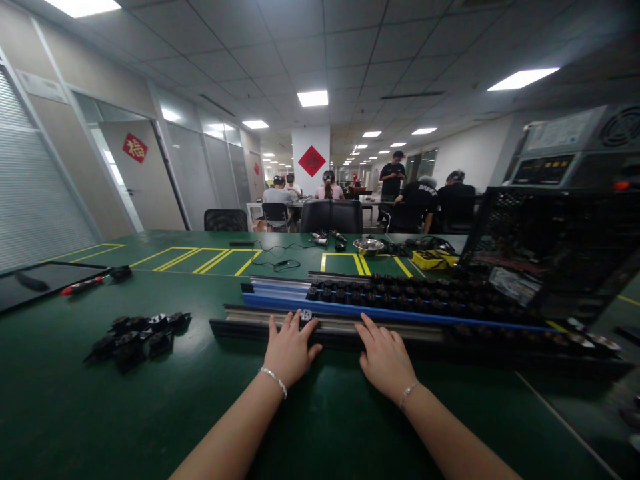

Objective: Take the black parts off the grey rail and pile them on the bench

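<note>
A long black rail with a silvery channel (pixel 330 323) lies across the green table in front of me. My left hand (pixel 290 343) rests on its left part, fingers stretched out. Between the index and middle fingertips shows a small grey and black part (pixel 306 316) sitting in the channel; whether the fingers press on it I cannot tell. Farther right, my right hand (pixel 384 353) touches the same rail with its fingers extended and nothing visible in them. Toward the right end, a row of dark parts (pixel 480 331) fills the channel.
Behind is a blue-edged rail (pixel 280 299) with rows of black parts. Loose black parts (pixel 133 339) are piled at left, near a red-handled tool (pixel 83 285). An open computer case (pixel 545 247) stands right; a metal bowl (pixel 369 246) and yellow item (pixel 435 259) sit farther back.
</note>
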`<control>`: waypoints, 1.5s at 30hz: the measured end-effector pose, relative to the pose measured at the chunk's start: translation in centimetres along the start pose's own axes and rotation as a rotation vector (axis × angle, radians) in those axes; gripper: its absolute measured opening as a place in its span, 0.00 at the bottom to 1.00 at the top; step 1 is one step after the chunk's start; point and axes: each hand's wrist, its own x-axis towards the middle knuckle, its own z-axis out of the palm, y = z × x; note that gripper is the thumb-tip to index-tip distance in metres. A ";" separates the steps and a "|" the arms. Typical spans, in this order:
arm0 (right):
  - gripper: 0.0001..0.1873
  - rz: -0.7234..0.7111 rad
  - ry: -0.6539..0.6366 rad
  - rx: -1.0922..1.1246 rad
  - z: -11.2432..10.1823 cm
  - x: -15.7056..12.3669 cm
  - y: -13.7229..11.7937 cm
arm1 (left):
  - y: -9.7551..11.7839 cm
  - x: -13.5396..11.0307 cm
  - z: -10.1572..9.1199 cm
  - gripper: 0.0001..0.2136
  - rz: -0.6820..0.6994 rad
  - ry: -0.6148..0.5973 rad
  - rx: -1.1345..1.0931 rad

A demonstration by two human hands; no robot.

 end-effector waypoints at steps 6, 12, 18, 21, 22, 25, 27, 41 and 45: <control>0.27 0.005 -0.028 -0.001 -0.1 0.1 0.0 | 0.0 -0.2 0.0 0.22 -0.015 0.042 0.008; 0.26 0.005 -0.051 0.004 -0.3 0.1 0.0 | -0.6 -0.4 -0.2 0.21 -0.060 0.028 0.018; 0.26 0.004 -0.064 0.003 -0.5 0.0 0.0 | -0.5 -0.4 -0.7 0.21 -0.101 -0.007 0.006; 0.26 -0.003 -0.059 0.005 -0.5 0.0 0.0 | -0.7 -0.4 -0.7 0.21 -0.122 -0.005 0.011; 0.26 -0.006 -0.052 0.008 -0.4 0.0 0.1 | -0.7 -0.5 -0.7 0.20 -0.128 -0.004 0.014; 0.25 -0.008 -0.036 0.015 -0.4 0.0 0.1 | -1.0 -0.5 -0.5 0.20 -0.150 0.003 0.023; 0.25 -0.007 -0.034 0.015 -0.4 0.0 0.1 | -1.0 -0.6 -0.3 0.20 -0.163 0.006 0.024; 0.25 -0.009 -0.043 0.014 -0.5 -0.1 0.1 | -1.4 -0.5 -0.4 0.22 -0.236 -0.003 -0.010; 0.25 0.000 -0.054 0.019 -0.5 0.0 0.1 | -1.7 -0.4 -0.5 0.21 -0.291 -0.013 -0.034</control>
